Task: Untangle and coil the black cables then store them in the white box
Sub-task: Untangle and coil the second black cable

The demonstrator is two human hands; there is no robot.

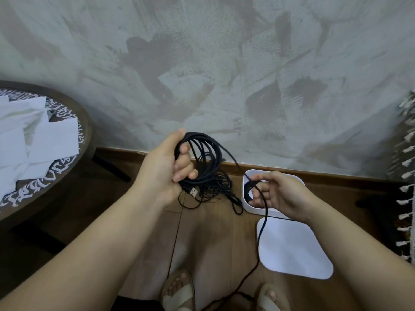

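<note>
View from above, person standing at a grey plastered wall (224, 63). The left hand (164, 169) is raised over the floor with its fingers curled tight round a black cable coil (207, 153) of many thin round loops; a silver-ended USB plug (193, 192) hangs from the bottom of the coil, just below the palm. A free strand (263, 223) leaves the top of the coil, slopes down to the right hand (283, 194), and falls on to the floor between the feet. The right hand has its thumb and curled fingers closed lightly about this strand and is held directly above the white square plastic box (276, 213) with rounded corners. The box stands open on the brown wooden plank floor (213, 232) near the skirting, and a dark coiled shape shows inside it. Its flat white lid (294, 250) lies on the floor just in front of it. A loose tangle of black cables (221, 193) lies on the floor beside the box, below the coil. At left stands a round wooden table (85, 122) bearing white paper sheets (33, 135). Two feet in pale strap sandals (179, 290) show at the bottom edge.
</note>
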